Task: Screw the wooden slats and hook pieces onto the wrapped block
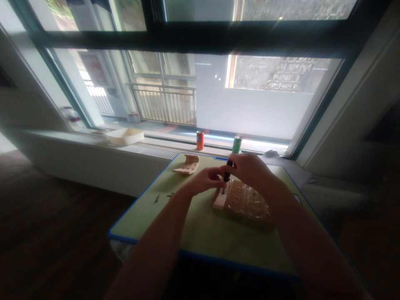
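Note:
My right hand [248,168] is closed around the dark handle of a screwdriver [227,170] that points down onto a pale wooden piece [220,200]. That piece lies at the left end of a plastic-wrapped pack of wooden parts [246,204] on the green table [200,233]. My left hand [206,180] is pinched close to the screwdriver's tip, fingers together; what it holds is too small to make out.
A curved wooden part with holes [188,164] lies at the table's far left. Small screws [162,196] lie near the left edge. An orange can [200,140], a green can [236,145] and a shallow white tray [125,136] stand on the window sill.

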`<state>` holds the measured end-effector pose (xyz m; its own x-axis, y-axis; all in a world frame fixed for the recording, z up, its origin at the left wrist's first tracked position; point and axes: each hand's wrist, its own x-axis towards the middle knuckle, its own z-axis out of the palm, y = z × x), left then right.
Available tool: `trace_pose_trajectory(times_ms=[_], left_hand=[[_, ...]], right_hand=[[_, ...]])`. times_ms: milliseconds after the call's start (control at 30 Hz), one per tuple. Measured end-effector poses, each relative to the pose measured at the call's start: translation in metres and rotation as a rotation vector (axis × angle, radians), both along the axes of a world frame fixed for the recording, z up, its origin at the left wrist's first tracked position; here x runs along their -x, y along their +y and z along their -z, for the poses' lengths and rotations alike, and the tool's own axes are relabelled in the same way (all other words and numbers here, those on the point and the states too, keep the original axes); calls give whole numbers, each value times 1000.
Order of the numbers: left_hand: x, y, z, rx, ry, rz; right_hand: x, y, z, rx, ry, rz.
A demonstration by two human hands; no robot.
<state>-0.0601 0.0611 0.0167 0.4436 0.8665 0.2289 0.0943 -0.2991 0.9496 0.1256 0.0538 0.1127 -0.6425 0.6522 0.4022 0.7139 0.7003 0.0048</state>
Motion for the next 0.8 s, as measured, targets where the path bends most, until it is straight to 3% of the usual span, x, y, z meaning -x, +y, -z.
trace_pose_trajectory(times_ms=[167,400,600,700,800], left_hand=[[6,3,4,29,-34,69],[10,1,1,81,-41,138],[1,1,2,38,-127,37],[1,1,1,7,-92,-10],[5,0,-2,-10,-62,-20]], right_hand=[[5,-8,2,-143,-109,53],[-1,-12,-2,-8,-50,-128],[6,-9,-2,-133,-158,101],[6,-10,0,-113,-124,91],[0,-9,0,-35,-15,-31]])
